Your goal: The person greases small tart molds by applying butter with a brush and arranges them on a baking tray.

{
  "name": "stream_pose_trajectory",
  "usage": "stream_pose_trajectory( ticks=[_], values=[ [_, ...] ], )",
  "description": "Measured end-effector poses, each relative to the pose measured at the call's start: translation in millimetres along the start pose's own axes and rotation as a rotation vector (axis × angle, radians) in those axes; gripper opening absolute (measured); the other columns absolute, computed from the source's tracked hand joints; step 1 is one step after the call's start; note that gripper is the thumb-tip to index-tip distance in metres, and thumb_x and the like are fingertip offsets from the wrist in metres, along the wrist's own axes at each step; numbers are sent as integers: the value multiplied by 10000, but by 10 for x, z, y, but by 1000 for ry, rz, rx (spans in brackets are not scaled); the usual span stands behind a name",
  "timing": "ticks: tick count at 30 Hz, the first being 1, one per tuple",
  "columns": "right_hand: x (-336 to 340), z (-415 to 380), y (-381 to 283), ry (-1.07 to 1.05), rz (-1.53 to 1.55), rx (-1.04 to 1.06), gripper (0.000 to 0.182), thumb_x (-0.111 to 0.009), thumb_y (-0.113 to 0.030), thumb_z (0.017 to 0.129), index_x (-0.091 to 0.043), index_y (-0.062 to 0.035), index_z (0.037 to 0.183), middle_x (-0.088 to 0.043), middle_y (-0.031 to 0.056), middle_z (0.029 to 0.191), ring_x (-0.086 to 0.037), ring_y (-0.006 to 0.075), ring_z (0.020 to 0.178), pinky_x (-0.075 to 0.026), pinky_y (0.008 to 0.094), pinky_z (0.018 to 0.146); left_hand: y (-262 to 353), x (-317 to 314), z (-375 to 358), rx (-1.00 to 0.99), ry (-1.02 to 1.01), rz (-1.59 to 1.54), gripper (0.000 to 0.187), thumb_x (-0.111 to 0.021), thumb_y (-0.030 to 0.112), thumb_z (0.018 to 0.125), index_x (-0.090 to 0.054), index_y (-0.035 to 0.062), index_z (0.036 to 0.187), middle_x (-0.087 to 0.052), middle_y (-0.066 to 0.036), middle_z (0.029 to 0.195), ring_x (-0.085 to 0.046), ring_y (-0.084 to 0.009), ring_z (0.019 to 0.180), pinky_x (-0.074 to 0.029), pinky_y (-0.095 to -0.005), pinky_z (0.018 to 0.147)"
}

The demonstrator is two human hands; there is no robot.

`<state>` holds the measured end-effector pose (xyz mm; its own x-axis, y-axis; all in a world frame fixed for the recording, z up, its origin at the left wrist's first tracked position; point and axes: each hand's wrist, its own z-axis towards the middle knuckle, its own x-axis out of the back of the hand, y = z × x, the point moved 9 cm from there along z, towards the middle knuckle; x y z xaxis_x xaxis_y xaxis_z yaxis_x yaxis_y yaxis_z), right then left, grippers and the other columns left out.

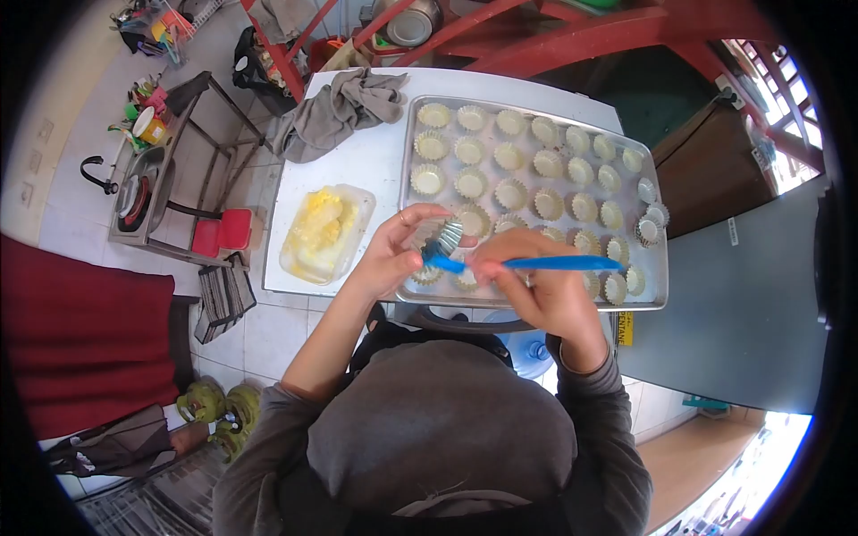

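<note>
Between the fingers of my left hand (pixel 393 253) is a small fluted metal tart mould (pixel 451 236), tilted on its side above the near left part of the baking tray (pixel 527 302). My right hand (pixel 545 284) grips a blue pastry brush (pixel 567 263) by its handle, and the brush head meets the mould's inside. Rows of similar fluted moulds (pixel 512 194) stand on the tray, some hidden under my hands. Left of the tray sits a clear plastic tub (pixel 295 266) holding a soft yellow fat (pixel 323 223).
A crumpled grey cloth (pixel 344 109) lies at the back left of the white table (pixel 304 174). A few stacked moulds (pixel 650 228) stand at the tray's right edge. Left of the table is a metal sink stand (pixel 147 192); a grey panel (pixel 733 295) borders the right side.
</note>
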<state>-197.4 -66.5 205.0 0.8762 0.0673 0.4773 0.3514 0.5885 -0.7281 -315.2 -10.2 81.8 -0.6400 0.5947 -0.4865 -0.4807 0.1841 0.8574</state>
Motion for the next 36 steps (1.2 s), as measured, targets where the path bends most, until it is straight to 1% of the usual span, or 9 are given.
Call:
stream_pose_trajectory(
  ticks=[5, 11, 17, 21, 24, 27, 30, 33, 36],
  values=[
    [98, -70, 82, -14, 178, -115, 93, -664, -57, 804, -628, 8, 860, -634, 129, 831, -609, 291, 693, -488, 316, 620, -149, 75, -33, 58, 26, -105, 915, -690, 606, 686, -376, -5, 1291, -511, -154, 1224, -510, -334, 1169, -449, -442, 956],
    [88, -30, 48, 172, -172, 91, 122, -652, -16, 783, -637, -2, 903, -650, 119, 871, -628, 263, 766, -502, 330, 685, -390, 31, -100, 92, 53, -356, 842, -547, 600, 807, -309, -5, 1343, -441, -197, 1319, -464, -346, 1215, -377, -506, 1018],
    [-99, -74, -110, -100, -72, 187, 230, -673, 1, 712, -641, -11, 939, -653, 115, 929, -631, 276, 821, -506, 332, 723, -508, -130, -194, 221, 163, -714, 794, -398, 628, 868, -228, 70, 1406, -398, -156, 1366, -460, -349, 1209, -313, -605, 1031],
    [12, 28, -96, 15, -98, 263, 262, -664, 6, 689, -640, -15, 949, -648, 110, 938, -628, 269, 834, -503, 323, 733, -566, -207, -212, 252, 118, -918, 789, -385, 641, 866, -236, 81, 1402, -376, -154, 1381, -460, -349, 1209, -289, -654, 1018],
    [84, 11, -179, -42, -63, 252, 256, -672, 4, 692, -640, -15, 946, -649, 111, 923, -630, 266, 819, -504, 319, 721, -569, -209, -232, 328, 201, -767, 861, -368, 705, 830, -238, 73, 1399, -309, -198, 1413, -345, -393, 1292, -203, -694, 1024],
    [-22, -1, -127, -48, -54, 239, 236, -684, 16, 703, -643, -8, 935, -651, 118, 894, -635, 266, 795, -508, 318, 706, -585, -342, -247, 358, 135, -910, 805, -395, 668, 845, -265, 86, 1386, -386, -158, 1366, -508, -358, 1155, -253, -700, 1000],
    [101, 2, -80, 103, -43, 208, 217, -688, 20, 722, -643, 0, 933, -650, 127, 875, -637, 269, 788, -512, 318, 702, -558, -408, -213, 256, -144, -1276, 874, -360, 718, 822, -234, 76, 1401, -335, -200, 1403, -366, -405, 1276, -188, -705, 1018],
    [249, -122, -178, 157, -106, 135, 188, -685, 13, 743, -637, 3, 925, -647, 135, 877, -637, 268, 799, -513, 317, 699, -599, -385, -227, 335, 5, -1295, 848, -352, 714, 828, -247, 97, 1400, -356, -194, 1393, -445, -396, 1219, -175, -702, 1025],
    [79, -147, -149, 165, -171, 154, 120, -662, 3, 777, -628, -2, 892, -642, 143, 911, -636, 267, 820, -514, 311, 683, -668, -417, -210, 352, 71, -961, 841, -413, 688, 824, -236, 101, 1400, -404, -150, 1354, -524, -330, 1147, -191, -705, 1021]
  ],
)
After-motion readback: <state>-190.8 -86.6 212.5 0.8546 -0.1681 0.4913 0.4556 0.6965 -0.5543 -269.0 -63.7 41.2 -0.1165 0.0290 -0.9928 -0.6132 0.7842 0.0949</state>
